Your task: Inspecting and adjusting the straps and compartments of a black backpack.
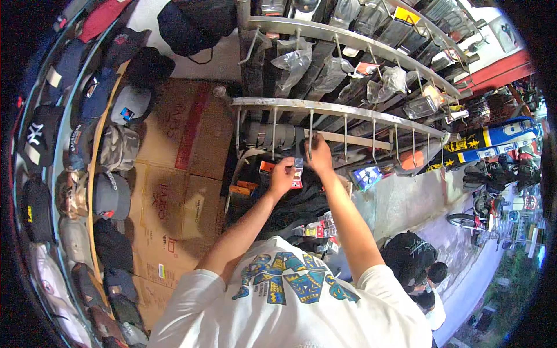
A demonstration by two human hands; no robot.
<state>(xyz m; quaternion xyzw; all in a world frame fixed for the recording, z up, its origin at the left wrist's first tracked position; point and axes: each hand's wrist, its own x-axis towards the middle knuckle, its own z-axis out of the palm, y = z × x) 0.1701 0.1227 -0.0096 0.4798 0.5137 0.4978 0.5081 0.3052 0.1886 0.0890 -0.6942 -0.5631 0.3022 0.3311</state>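
Observation:
My left hand (282,176) is closed around the edge of a small red and white packet (297,174) that looks like clear plastic packaging. Just right of it, my right hand (318,152) is raised to a metal hook of the lower display rack (339,107), by a dark strap or belt (300,141); its fingers are partly hidden, so what it grips is unclear. An orange and black packet (266,167) lies behind my left hand. Dark goods hang below both hands.
Caps stand on shelves at the left, such as a grey cap (111,195), beside cardboard boxes (174,209). Bagged dark goods (333,74) hang from the upper rack. At the lower right are other people, one in a black cap (409,256), and a parked motorcycle (478,213).

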